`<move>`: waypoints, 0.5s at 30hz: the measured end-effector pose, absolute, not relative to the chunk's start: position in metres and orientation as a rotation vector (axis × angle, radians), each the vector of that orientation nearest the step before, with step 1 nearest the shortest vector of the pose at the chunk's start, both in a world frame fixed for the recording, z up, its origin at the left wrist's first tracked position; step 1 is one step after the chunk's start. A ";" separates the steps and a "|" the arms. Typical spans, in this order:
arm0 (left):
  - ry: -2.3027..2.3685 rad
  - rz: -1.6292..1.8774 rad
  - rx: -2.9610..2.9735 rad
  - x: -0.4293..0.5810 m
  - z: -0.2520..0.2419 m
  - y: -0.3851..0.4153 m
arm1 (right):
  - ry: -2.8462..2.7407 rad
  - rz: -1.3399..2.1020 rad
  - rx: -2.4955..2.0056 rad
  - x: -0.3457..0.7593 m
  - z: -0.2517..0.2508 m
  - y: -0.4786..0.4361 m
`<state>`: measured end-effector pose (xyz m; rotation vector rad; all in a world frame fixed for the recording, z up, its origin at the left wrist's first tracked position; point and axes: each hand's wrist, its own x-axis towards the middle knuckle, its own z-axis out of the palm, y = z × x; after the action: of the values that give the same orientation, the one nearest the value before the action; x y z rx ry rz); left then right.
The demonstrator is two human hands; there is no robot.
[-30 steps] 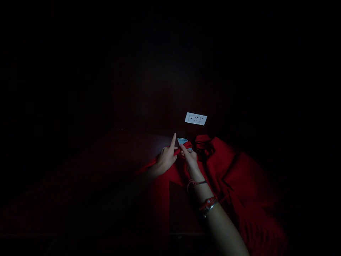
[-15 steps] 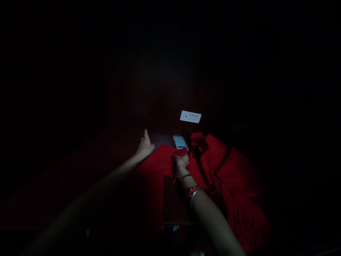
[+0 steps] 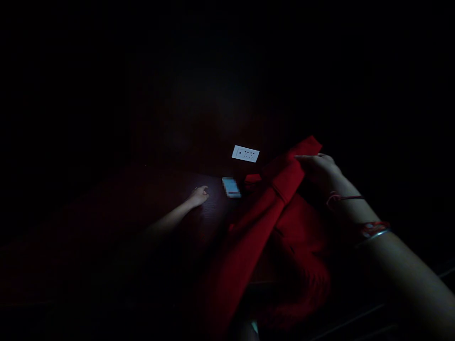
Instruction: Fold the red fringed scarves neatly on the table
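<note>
The scene is very dark. My right hand (image 3: 318, 166) is closed on the top edge of a red cloth (image 3: 263, 222) and holds it lifted up at the right, so the cloth hangs down in a long fold. Red thread bands and a metal bangle sit on that wrist. My left hand (image 3: 199, 195) rests low on the dark surface (image 3: 159, 189), away from the cloth, close to a small pale blue card-like object (image 3: 231, 186). Its fingers look loosely curled, and I cannot make out anything in them.
A white socket plate (image 3: 245, 154) is set in the dark wall behind the surface. The rest of the red cloth lies heaped at the lower right. Everything else is lost in darkness.
My right hand has risen to the right, pulling the red cloth up off the surface. My left hand has left the cloth and dropped onto the surface beside the blue object.
</note>
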<state>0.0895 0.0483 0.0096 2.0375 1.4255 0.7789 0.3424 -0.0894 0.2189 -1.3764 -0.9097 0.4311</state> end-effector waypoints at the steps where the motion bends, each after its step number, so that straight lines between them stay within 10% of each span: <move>1: 1.361 0.779 2.078 0.105 0.007 0.048 | -0.890 0.420 -1.420 0.357 0.227 -0.099; 15: 0.409 0.530 2.073 0.217 -0.003 -0.005 | -0.766 0.097 -1.788 0.454 0.176 -0.108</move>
<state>0.2171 -0.0050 -0.0027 2.0726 0.4088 0.5303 0.4543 -0.1084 0.1758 -1.7877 -0.7661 0.0974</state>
